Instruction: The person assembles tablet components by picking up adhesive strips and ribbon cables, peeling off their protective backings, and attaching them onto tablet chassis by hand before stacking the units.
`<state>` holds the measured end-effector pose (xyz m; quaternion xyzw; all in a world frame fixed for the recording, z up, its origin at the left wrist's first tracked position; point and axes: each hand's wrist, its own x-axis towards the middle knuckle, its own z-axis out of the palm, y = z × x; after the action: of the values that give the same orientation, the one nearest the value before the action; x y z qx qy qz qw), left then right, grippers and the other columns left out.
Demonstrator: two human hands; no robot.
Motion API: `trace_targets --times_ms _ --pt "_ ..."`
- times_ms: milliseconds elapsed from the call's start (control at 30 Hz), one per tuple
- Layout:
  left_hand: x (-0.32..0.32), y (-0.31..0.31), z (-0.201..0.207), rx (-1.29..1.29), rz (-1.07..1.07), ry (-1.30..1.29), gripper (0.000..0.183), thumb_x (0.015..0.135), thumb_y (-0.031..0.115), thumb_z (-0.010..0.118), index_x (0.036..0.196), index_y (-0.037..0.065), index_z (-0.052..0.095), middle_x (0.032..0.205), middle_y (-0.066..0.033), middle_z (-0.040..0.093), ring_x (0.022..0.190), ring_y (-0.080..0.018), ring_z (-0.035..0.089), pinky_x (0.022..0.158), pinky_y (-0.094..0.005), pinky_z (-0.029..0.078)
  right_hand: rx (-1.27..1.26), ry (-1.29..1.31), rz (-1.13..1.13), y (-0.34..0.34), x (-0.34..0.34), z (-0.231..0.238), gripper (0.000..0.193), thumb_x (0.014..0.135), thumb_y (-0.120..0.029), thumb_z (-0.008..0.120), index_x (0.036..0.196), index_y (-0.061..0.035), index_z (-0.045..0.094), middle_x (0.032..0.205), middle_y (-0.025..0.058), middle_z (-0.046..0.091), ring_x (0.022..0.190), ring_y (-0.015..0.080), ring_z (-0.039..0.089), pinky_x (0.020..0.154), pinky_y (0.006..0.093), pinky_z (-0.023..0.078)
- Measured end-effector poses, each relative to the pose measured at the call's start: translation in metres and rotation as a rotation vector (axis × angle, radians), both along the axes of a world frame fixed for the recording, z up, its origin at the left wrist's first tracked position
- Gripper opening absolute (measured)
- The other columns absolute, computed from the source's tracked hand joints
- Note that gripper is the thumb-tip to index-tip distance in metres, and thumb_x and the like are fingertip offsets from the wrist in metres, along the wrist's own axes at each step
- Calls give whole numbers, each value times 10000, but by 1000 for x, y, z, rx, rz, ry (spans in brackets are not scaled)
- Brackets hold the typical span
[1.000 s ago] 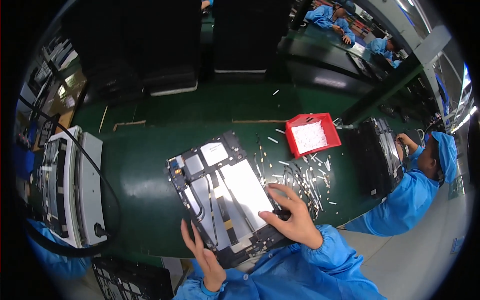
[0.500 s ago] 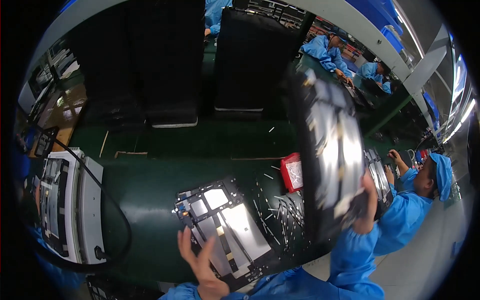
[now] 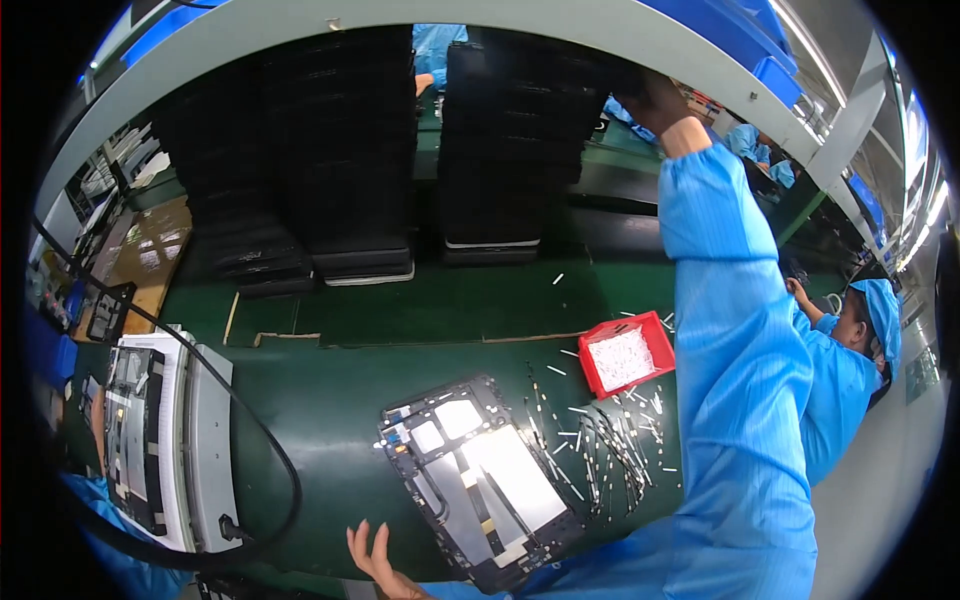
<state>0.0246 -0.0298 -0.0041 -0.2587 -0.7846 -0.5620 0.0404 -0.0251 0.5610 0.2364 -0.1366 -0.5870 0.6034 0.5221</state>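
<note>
On the green bench lies an opened tablet assembly (image 3: 480,480), black-framed with silver plates, small boards and ribbon cables. My left hand (image 3: 385,568) is beside its lower left edge, fingers apart and holding nothing. My right arm stretches far forward under the shelf beam. At its end, my right hand (image 3: 655,105) is at the upper right edge of a tall stack of black panels (image 3: 500,170). Deep shadow hides those fingers, so I cannot make out whether a panel is in them.
A red bin (image 3: 655,340) holds small white pieces. Thin dark strips (image 3: 610,460) and white bits lie scattered near it. Another black stack (image 3: 350,180) stands further left. At left are a white device (image 3: 210,450) and a looping black cable (image 3: 270,450). A co-worker (image 3: 850,370) sits at right.
My right hand has carried a tablet assembly from the right side forward and up to the stack. My left hand has drawn back from the assembly on the bench.
</note>
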Motion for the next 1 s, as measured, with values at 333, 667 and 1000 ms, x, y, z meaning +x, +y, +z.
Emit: trace_targets --times_ms 333,667,1000 --pt "-6 -13 7 7 165 -33 863 930 567 -8 1159 -33 570 1256 -211 510 1265 -389 357 1097 -487 181 -45 -527 3 -35 -41 -1 180 877 -264 603 800 -111 548 544 -21 400 426 86 346 373 247 269" --pt "-4 -11 -1 -14 -83 -202 870 914 611 17 1219 -25 529 1372 -221 371 1296 -368 314 1102 -452 176 140 -682 -222 -72 27 -36 391 881 -475 550 958 -111 671 448 -61 288 369 80 235 386 274 157" --pt "8 -6 -18 -45 -162 -225 678 974 475 63 1201 27 519 1418 -173 302 1307 -262 305 1087 -387 196 644 -1675 241 -313 198 -194 216 807 -216 609 830 -8 662 724 190 643 666 342 637 623 408 512"
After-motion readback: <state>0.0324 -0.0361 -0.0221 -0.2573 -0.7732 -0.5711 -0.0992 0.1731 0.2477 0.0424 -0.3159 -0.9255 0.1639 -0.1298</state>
